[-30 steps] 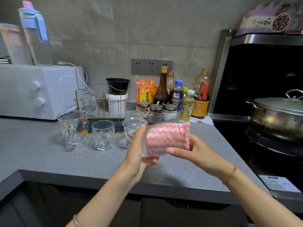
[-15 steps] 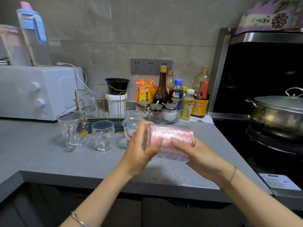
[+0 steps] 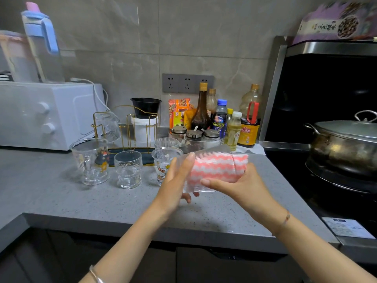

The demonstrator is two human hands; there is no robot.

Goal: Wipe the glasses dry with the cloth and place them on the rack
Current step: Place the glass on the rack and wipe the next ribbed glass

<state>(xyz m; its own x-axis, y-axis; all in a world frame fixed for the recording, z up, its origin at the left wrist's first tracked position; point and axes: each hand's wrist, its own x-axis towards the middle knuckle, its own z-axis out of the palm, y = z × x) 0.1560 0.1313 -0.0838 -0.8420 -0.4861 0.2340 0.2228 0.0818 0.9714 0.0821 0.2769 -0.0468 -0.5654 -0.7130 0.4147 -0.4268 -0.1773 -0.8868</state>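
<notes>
**Hardly a word you can read**

You will find no full word legible. The dark sauce bottle with the red handle (image 3: 248, 133) wears an orange label of Chinese characters, too blurred to read. The purple packet (image 3: 336, 23) on the steel hood (image 3: 326, 48) shows a white band of dark characters, also unclear. The orange snack bag (image 3: 179, 113) has a red patch with one large character, partly hidden. The clear glass tumbler (image 3: 161, 166) on the grey counter (image 3: 61, 190) bears a printed cartoon cat with a red bow. The white sticker (image 3: 344, 228) at lower right is too small.
</notes>
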